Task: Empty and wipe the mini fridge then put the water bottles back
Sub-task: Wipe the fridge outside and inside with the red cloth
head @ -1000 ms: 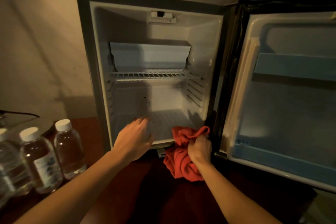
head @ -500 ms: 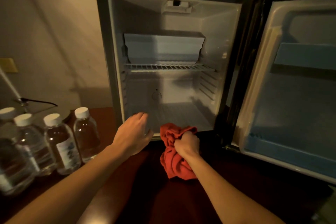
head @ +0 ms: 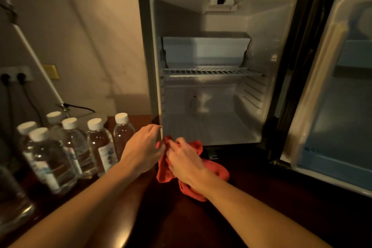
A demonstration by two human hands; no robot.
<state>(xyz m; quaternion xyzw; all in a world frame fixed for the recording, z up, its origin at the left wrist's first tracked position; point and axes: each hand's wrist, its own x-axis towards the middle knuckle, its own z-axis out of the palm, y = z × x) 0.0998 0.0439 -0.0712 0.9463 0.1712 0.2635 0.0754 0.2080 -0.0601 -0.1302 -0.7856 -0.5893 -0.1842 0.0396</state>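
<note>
A red cloth lies on the dark reddish-brown tabletop. The mini fridge has a dark grey frame and a white interior with a white wire shelf. The clear water bottles wear white caps and pale labels. The wall is beige

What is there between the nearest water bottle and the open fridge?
In the head view, the left hand lies between the rightmost water bottle and the fridge opening, touching the red cloth that the right hand holds.
</note>
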